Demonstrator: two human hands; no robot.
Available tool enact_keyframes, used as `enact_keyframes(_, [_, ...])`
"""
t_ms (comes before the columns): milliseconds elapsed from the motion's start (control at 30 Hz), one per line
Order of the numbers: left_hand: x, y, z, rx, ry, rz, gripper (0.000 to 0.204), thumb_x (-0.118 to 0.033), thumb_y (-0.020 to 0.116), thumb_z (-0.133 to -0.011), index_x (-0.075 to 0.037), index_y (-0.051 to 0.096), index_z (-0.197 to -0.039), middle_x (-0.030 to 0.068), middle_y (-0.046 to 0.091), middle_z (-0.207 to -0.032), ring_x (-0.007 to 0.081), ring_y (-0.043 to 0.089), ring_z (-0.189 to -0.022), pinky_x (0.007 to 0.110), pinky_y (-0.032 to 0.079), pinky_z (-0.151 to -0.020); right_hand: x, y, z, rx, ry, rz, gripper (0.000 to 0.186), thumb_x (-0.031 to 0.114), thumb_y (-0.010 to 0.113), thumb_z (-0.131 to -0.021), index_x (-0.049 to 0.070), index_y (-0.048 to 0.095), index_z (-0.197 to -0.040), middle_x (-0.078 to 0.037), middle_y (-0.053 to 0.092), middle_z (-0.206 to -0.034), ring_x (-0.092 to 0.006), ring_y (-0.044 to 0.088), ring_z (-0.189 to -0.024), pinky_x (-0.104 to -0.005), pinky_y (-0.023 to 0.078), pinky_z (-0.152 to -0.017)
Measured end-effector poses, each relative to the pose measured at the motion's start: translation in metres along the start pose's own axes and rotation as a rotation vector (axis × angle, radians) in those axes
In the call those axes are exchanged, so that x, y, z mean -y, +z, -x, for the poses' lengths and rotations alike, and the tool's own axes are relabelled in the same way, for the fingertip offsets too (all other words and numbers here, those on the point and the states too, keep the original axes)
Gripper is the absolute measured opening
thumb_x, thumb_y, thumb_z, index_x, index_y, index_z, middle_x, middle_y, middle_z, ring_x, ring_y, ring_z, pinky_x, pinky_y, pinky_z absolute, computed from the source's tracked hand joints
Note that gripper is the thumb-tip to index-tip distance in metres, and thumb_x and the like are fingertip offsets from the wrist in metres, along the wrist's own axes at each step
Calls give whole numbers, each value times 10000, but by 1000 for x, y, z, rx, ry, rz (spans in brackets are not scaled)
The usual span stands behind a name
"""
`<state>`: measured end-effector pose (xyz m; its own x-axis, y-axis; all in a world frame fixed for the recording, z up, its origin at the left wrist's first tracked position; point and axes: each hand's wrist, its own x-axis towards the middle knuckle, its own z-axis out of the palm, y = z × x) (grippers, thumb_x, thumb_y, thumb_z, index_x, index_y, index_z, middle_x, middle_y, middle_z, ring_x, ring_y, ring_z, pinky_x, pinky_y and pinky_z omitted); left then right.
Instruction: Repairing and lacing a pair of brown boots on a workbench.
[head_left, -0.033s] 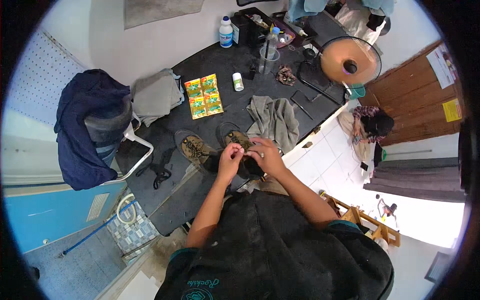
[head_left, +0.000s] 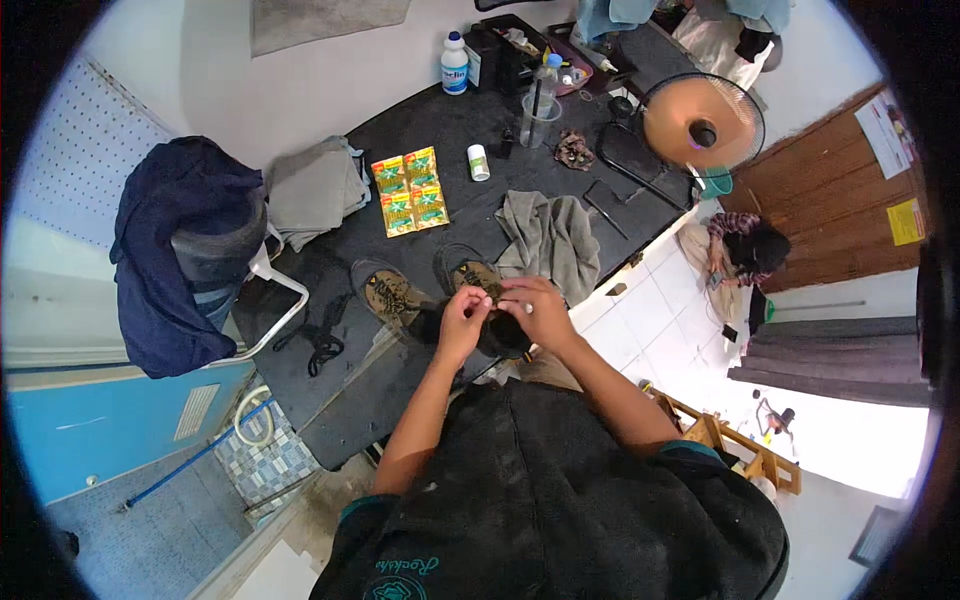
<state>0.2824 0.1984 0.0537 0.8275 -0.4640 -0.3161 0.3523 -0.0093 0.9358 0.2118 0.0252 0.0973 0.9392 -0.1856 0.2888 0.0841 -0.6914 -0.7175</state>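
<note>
My left hand [head_left: 462, 320] and my right hand [head_left: 535, 308] meet at the near edge of a black table [head_left: 440, 130]. Their fingertips pinch together at the top of a brown shoe [head_left: 476, 277] that stands toe away from me. Whatever thin thing lies between the fingers is too small to make out. A second brown shoe [head_left: 390, 294] lies just left of my left hand. A loose black lace [head_left: 320, 340] sits on the table further left.
A crumpled grey cloth [head_left: 550, 235] lies right of the shoes, yellow-green packets [head_left: 410, 190] behind them. Bottles [head_left: 455, 65], a clear cup [head_left: 535, 120] and a fan [head_left: 700, 125] stand at the back. A jacket-draped chair [head_left: 180, 250] is left. A person [head_left: 745, 250] crouches on the tiled floor.
</note>
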Motion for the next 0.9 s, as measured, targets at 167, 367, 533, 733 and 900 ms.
enact_keyframes(167, [2,0,3,23,247,-295,159,-35,740,-889,-22,647,-1018,45,688,-903,139,628,-842,296,505,-809,13,-33,-20,72,31,74,127,141,798,-817,59,790,-913,-117,761,-876,-325,718,-833,-425,561,-747])
enact_keyframes(367, [8,2,-1,-37,272,-269,183,-9,757,-858,-15,649,-1006,59,701,-888,149,633,-791,307,519,-792,37,-36,-38,102,-254,219,61,110,757,-834,81,780,-883,-101,742,-844,-321,711,-782,-433,547,-711])
enact_keyframes(533, [2,6,6,-97,303,-239,211,14,748,-853,-26,666,-1044,65,700,-859,154,636,-781,306,522,-766,28,-39,-23,141,-68,50,110,112,749,-851,74,782,-948,-121,743,-871,-319,710,-766,-406,553,-695])
enact_keyframes(733, [-11,7,20,-125,329,-393,149,-20,756,-864,-46,713,-1004,96,711,-849,246,698,-842,365,543,-770,29,-53,10,410,115,-151,178,206,768,-902,60,785,-1003,-144,742,-858,-241,702,-692,-363,548,-659])
enact_keyframes(900, [-29,2,24,-112,424,-556,151,8,756,-841,-23,696,-976,107,692,-985,276,688,-913,378,545,-797,13,-30,26,498,396,-304,297,308,709,-983,16,757,-972,-98,702,-698,-183,716,-615,-333,540,-601])
